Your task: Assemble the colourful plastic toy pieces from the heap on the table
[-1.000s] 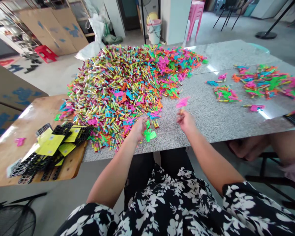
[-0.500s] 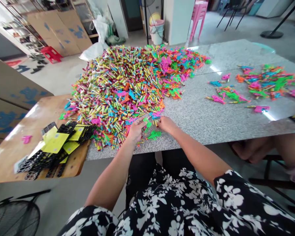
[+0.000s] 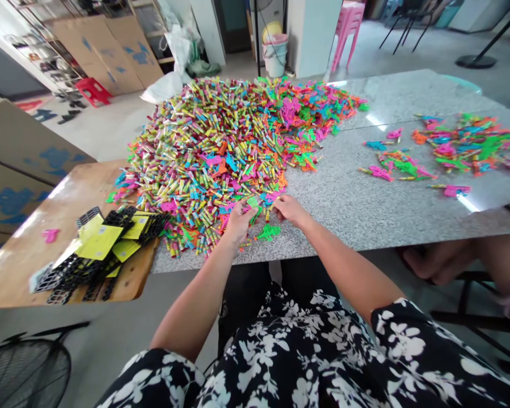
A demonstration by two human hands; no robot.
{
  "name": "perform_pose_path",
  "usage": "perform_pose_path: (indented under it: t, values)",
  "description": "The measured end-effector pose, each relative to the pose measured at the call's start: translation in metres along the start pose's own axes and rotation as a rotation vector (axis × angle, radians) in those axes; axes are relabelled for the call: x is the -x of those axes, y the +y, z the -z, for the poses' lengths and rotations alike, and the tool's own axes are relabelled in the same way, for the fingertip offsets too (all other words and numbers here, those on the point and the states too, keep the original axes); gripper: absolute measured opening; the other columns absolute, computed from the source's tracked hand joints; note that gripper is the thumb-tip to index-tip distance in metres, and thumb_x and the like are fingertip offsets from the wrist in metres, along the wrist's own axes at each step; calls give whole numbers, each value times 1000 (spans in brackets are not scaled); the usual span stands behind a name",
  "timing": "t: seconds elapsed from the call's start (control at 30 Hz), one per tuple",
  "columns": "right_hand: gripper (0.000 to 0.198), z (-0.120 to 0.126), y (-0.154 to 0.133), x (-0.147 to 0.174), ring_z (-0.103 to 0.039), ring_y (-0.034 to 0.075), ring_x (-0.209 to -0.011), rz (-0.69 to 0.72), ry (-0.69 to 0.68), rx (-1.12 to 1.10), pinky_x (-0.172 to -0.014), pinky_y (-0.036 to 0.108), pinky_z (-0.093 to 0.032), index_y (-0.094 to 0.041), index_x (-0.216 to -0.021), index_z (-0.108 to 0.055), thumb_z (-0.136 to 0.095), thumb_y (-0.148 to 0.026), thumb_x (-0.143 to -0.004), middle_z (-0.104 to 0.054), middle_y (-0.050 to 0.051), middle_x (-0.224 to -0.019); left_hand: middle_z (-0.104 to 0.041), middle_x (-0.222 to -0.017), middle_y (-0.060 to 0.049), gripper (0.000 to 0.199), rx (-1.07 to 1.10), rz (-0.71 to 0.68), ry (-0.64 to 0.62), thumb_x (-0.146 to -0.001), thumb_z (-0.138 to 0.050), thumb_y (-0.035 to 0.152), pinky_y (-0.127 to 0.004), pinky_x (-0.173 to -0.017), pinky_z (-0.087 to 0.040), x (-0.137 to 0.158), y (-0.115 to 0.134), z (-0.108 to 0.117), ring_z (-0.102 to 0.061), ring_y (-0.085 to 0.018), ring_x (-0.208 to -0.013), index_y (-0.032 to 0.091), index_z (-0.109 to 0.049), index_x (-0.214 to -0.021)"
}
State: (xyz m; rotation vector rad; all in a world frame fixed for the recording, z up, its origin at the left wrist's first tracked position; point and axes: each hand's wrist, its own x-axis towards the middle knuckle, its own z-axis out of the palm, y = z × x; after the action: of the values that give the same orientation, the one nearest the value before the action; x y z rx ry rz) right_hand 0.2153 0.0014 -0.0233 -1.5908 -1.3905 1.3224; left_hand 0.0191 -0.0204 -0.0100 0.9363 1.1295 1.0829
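My left hand (image 3: 238,220) is closed around a green plastic toy gun (image 3: 253,202) at the front edge of a big heap. Just to its right, my right hand (image 3: 292,209) is pinched close to the toy gun; a small yellowish bit shows at its fingertips, too small to name. Another green toy gun (image 3: 268,232) lies on the stone tabletop below the hands. The heap holds many small yellow-and-red striped tubes (image 3: 204,122), mixed with pink, orange, blue and green toy guns (image 3: 291,110).
At the left, black plastic racks (image 3: 74,272) with yellow cards (image 3: 100,242) lie on a wooden board (image 3: 8,272), near a pink toy gun (image 3: 50,235). More toy guns with tubes (image 3: 488,144) are spread at the right. Another person's legs (image 3: 463,260) show beyond the table's front edge.
My right hand has shifted slightly up and right. The green toy gun in my left hand has turned and is now more covered by the fingers. The whole view has moved slightly.
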Motion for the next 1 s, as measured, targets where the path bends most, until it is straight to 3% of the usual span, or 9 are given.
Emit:
perform_pose_path:
  t: [0.07,0.17,0.4,0.73,1.0]
  values:
    - [9,-1,3,8,-57,13,-50,44,-32,-374,-52,27,-51,-23,-89,-59,-63,-31,-90,-73,1,-77,-73,-96,-2,60,-11,-21,-2,-71,-93,41,-28,-64,-55,0,-1,1,-74,-19,-81,21,-63,-118]
    - [20,-3,6,18,-53,12,-47,112,-70,-590,-46,24,-48,-24,-92,-57,-69,-34,-80,-69,-3,-70,-73,-94,-1,60,-29,-45,-15,-71,-92,47,-26,-62,-53,-1,-4,-2,-73,-19,-82,21,-64,-117]
    - [26,-1,4,25,-53,12,-44,161,-54,-562,-44,25,-47,-22,-93,-64,-67,-40,-76,-68,-3,-66,-73,-89,-1,56,-114,-113,-34,-76,-90,49,-26,-61,-51,0,-6,-7,-69,-17,-76,20,-65,-118]
    - [17,5,-8,34,-52,12,-44,171,-2,-291,-45,23,-43,-23,-92,-62,-59,-36,-82,-66,-3,-64,-75,-84,-2,55,-141,-96,-56,-80,-90,50,-26,-59,-48,2,-9,-8,-71,-18,-72,19,-65,-118]
    - [17,8,-10,35,-46,13,-39,97,-45,-396,-41,25,-37,-23,-88,-59,-54,-35,-76,-59,-5,-55,-73,-77,-1,51,-302,-102,-119,-84,-88,39,-26,-59,-46,8,5,-11,-68,-17,-66,18,-64,-124]
